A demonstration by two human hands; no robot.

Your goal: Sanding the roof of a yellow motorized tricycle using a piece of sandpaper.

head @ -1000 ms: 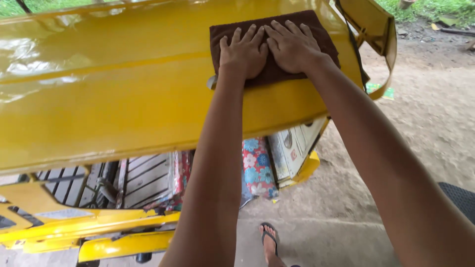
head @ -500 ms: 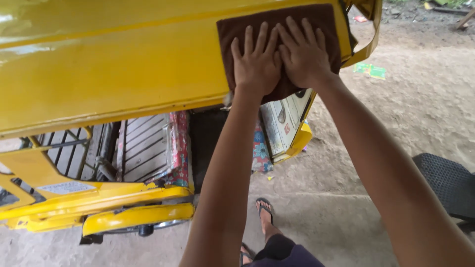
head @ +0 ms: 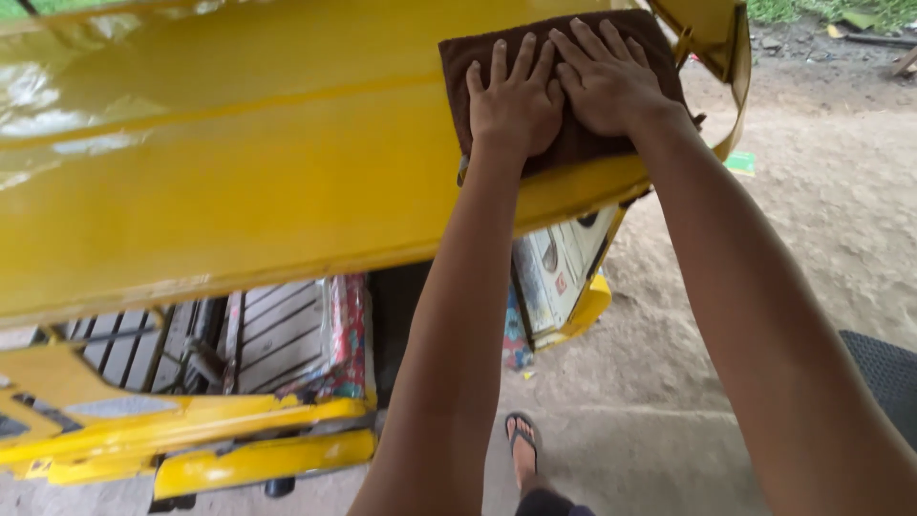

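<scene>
A glossy yellow vehicle roof [head: 239, 162] slopes across the view. Near its right end lies a dark brown cloth [head: 573, 57], its long axis running left-right. Left hand [head: 514, 100] and right hand [head: 611, 86] press flat on it, fingers spread wide, side by side.

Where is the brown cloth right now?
In the head view, the brown cloth lies flat on the yellow roof, upper right, under the left hand and right hand.

Glossy yellow vehicle roof [head: 239, 162] (sloping, wet-looking) carries brown cloth [head: 573, 153] flat near right end.
</scene>
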